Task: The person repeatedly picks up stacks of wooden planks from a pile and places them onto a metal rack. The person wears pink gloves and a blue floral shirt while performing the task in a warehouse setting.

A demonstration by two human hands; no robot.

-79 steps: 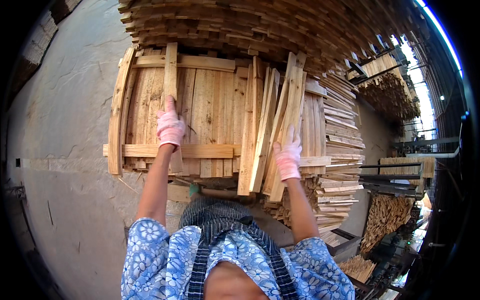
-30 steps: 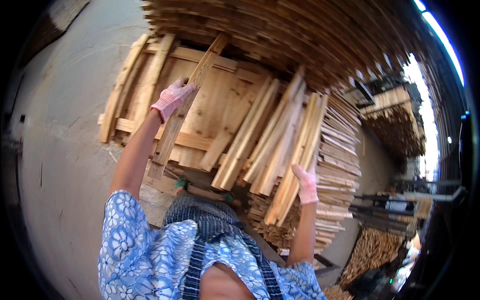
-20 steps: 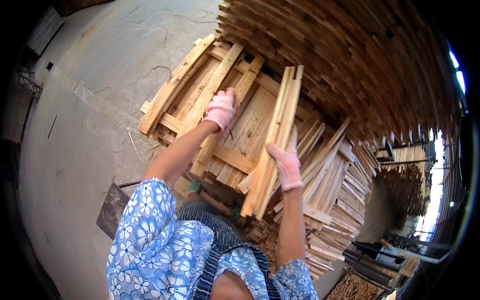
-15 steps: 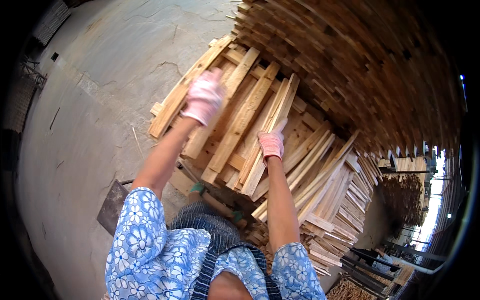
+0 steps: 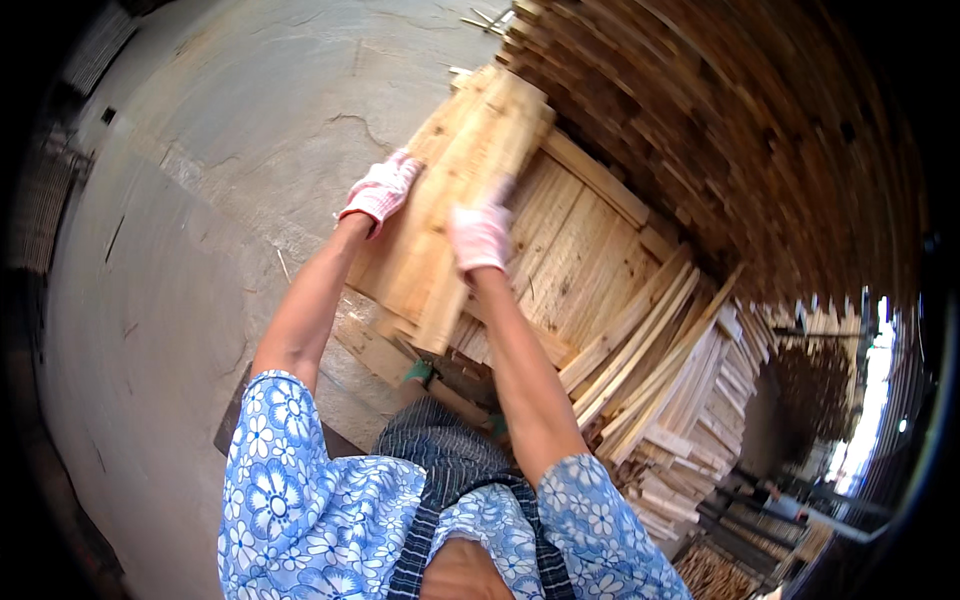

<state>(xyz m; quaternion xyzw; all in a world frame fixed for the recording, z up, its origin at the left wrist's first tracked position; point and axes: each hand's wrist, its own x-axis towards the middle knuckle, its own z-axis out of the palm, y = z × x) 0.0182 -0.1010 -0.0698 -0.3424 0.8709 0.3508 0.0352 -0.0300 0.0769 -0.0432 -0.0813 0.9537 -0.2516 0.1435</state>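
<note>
Both my hands wear pale pink-and-white knit gloves. Several light wooden boards [image 5: 447, 180] lie side by side, pushed close together on top of a pallet-like wooden stack. At their left edge my left hand [image 5: 383, 190] grips the outermost board, its fingers held together. On the right side of the same group my right hand [image 5: 482, 238] is closed over the edge board, partly smeared by motion. The boards sit between the two hands. Beneath and to their right shows a layer of planks [image 5: 572, 255]; the undersides of the held boards are hidden.
A tall stack of dark-ended lumber [image 5: 720, 130] rises at the far right. Thin loose strips [image 5: 650, 340] lie in a slanted pile nearer on the right. Grey concrete floor [image 5: 190, 270] spreads on the left. A dark flat plate [image 5: 235, 410] lies beside my left arm.
The spread-out boards are now gathered into one tight group. My right hand has moved left with its boards, and my left hand has shifted to the group's left edge, baring the planks beneath.
</note>
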